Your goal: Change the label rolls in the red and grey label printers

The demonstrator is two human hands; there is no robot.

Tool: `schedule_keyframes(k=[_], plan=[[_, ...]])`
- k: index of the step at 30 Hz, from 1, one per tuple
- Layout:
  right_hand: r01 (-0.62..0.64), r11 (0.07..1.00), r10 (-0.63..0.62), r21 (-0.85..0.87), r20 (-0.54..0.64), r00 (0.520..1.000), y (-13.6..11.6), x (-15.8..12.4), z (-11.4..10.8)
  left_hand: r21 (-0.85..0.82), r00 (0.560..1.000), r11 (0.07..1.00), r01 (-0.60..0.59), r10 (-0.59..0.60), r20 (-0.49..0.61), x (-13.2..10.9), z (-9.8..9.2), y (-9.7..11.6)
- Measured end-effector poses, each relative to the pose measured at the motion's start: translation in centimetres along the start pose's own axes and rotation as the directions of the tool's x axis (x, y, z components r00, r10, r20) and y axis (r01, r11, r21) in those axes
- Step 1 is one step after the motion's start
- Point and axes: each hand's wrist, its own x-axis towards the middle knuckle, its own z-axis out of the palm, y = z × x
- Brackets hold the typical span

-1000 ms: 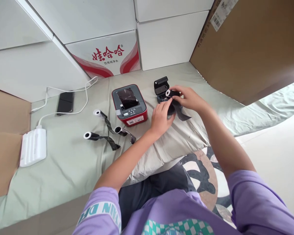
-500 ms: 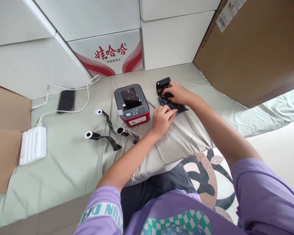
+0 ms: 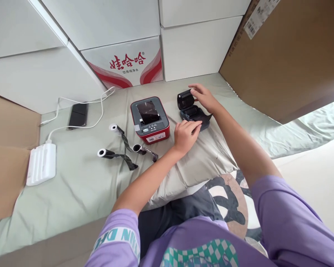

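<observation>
A small dark portable printer rests on the cloth with its lid raised. Inside it sits a black roll, and a black strip runs out over the near right side. My left hand is closed on the printer's near end, fingertips pressing the strip there. At the lid's upper right corner, my right hand grips the edge with fingers on either side. To the left stands a larger red and grey printer with a dark window in its top.
Three small rolls with dark curled tails, among them a black roll, lie left of the red printer. Farther left are a phone, a white cable and a white power bank. White boxes and a brown carton stand behind.
My right hand has moved up from inside the small printer to its raised lid, uncovering the black roll. My left hand stays at the near end.
</observation>
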Motion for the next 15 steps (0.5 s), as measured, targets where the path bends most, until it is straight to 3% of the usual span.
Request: schedule_keyframes(k=[7, 11, 15], plan=[[-0.018, 0.995, 0.012, 0.100, 0.061, 0.998, 1.8, -5.4, -0.4, -0.045, 0.999, 0.998, -0.053, 0.053, -0.007, -1.0, 0.5, -0.6], [-0.135, 0.976, 0.132, 0.169, 0.029, 0.991, 2.7, -6.9, -0.9, -0.135, 0.999, 0.990, 0.031, -0.034, -0.021, -1.2, 0.6, -0.8], [-0.228, 0.930, 0.235, 0.288, 0.008, 0.972, 2.7, -6.7, -1.0, -0.071, 0.989, 0.987, 0.142, -0.144, -0.036, -0.8, 0.5, -0.9]])
